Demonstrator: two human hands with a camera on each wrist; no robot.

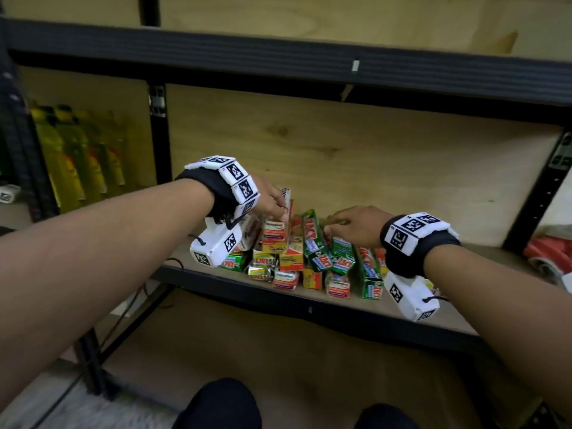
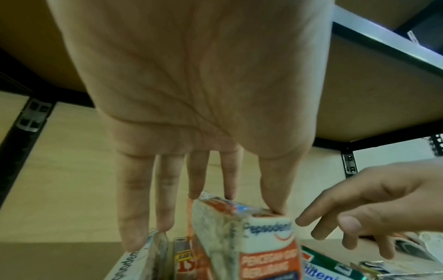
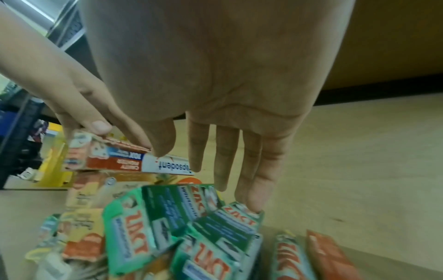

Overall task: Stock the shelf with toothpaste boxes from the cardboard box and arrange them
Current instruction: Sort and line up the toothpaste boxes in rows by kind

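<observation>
A jumbled heap of toothpaste boxes (image 1: 297, 258) lies on the wooden shelf (image 1: 489, 255). My left hand (image 1: 272, 202) rests with straight fingers on top of a red and white Pepsodent box (image 1: 274, 230) at the heap's left. In the left wrist view its thumb and fingertips (image 2: 230, 196) touch that box (image 2: 266, 252). The right wrist view shows the same box (image 3: 115, 159) under the left hand (image 3: 95, 113). My right hand (image 1: 343, 222) hovers open over green boxes (image 1: 318, 249), its little finger touching one (image 3: 239, 217). No cardboard box is in view.
Yellow bottles (image 1: 77, 156) stand in the bay to the left, past a black upright (image 1: 159, 144). A black beam of the shelf above (image 1: 278, 57) runs overhead. A red object (image 1: 544, 252) sits at the far right. Bare shelf board lies to the heap's right.
</observation>
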